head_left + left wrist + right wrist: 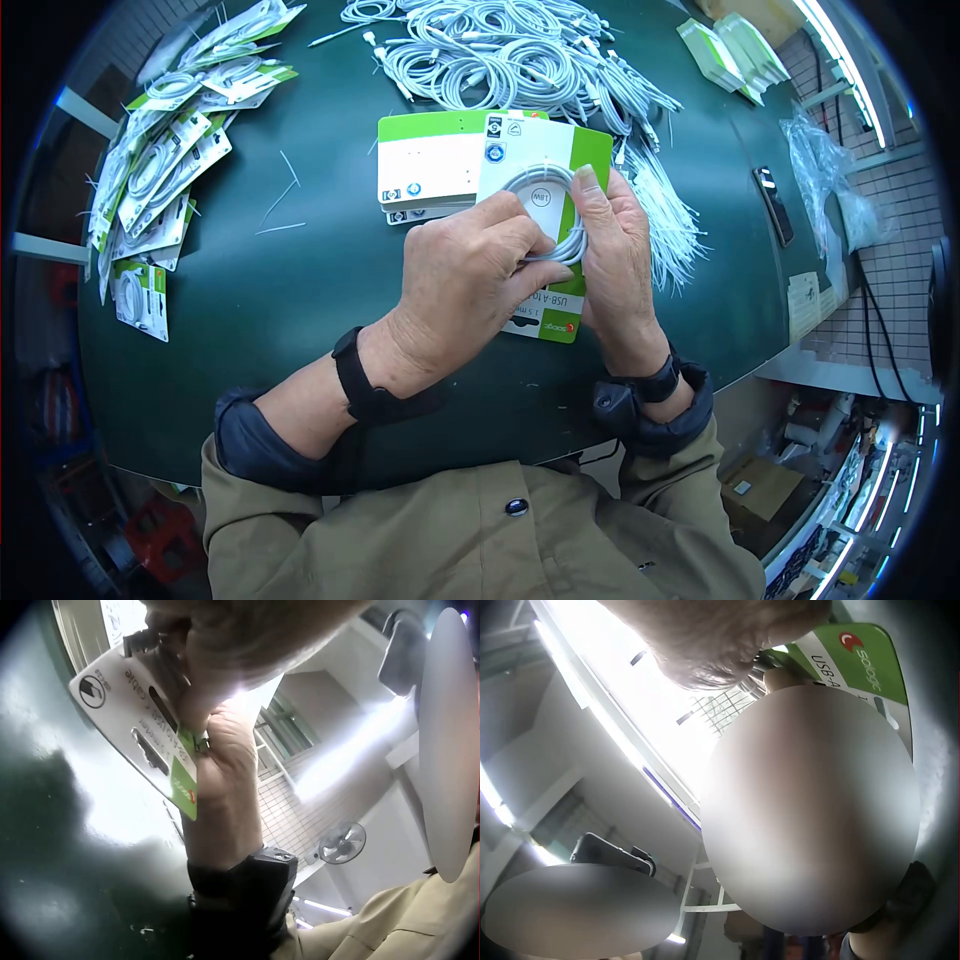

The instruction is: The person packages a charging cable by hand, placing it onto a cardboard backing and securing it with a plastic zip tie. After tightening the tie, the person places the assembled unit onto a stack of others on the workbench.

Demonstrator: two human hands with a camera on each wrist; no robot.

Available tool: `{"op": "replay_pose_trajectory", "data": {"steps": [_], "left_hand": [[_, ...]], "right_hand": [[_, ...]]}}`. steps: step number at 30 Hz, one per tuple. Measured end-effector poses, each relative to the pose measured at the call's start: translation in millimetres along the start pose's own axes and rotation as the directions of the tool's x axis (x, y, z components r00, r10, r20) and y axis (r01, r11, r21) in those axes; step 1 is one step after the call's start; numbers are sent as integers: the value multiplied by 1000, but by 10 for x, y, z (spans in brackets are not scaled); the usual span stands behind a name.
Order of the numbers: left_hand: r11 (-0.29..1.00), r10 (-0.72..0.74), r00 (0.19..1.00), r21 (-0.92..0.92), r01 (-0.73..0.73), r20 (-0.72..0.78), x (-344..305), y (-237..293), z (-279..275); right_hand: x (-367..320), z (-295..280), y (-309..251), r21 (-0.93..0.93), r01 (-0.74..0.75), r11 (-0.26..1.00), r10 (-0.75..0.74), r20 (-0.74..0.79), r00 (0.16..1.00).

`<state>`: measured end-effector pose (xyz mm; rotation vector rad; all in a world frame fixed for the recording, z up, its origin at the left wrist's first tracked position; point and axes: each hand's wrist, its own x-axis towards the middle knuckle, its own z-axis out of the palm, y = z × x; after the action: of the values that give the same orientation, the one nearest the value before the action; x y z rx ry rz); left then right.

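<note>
A green and white packaging card (590,150) printed for a USB-A cable is held up over the table in the head view. On its face lies a coiled white cable (577,240). My right hand (622,255) grips the card by its right edge, thumb on the front beside the coil. With thumb and fingers, my left hand (465,265) pinches the coil at its lower left; the fingertips are partly hidden. Printing on the card (127,712) shows in the left wrist view, and its green corner (862,656) in the right wrist view.
Behind the hands sits a stack of cards (425,165). Loose coiled cables (500,60) are heaped at the back, with thin white strands (668,225) to their right. Carded cables (150,180) pile up at left. More cards (735,55) and a phone (773,205) lie at right.
</note>
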<state>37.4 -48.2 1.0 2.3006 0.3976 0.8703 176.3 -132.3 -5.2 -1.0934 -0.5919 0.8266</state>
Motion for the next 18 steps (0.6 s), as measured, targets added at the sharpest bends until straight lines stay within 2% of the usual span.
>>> {"op": "replay_pose_trajectory", "data": {"steps": [6,10,16,18], "left_hand": [[995,-95,995,-4,95,-11,48,58,49],[997,-77,995,-22,75,-60,79,82,116],[997,-80,994,-26,78,-80,98,44,195],[997,-70,993,-33,67,-100,104,19,203]], "right_hand": [[-17,31,3,7,-3,1000,3,-21,1000],[-25,-11,-1,-6,10,1000,-10,-22,1000],[-19,-80,48,-133,32,991,-39,-49,998],[-16,-1,15,-95,25,995,-29,-41,999]]}}
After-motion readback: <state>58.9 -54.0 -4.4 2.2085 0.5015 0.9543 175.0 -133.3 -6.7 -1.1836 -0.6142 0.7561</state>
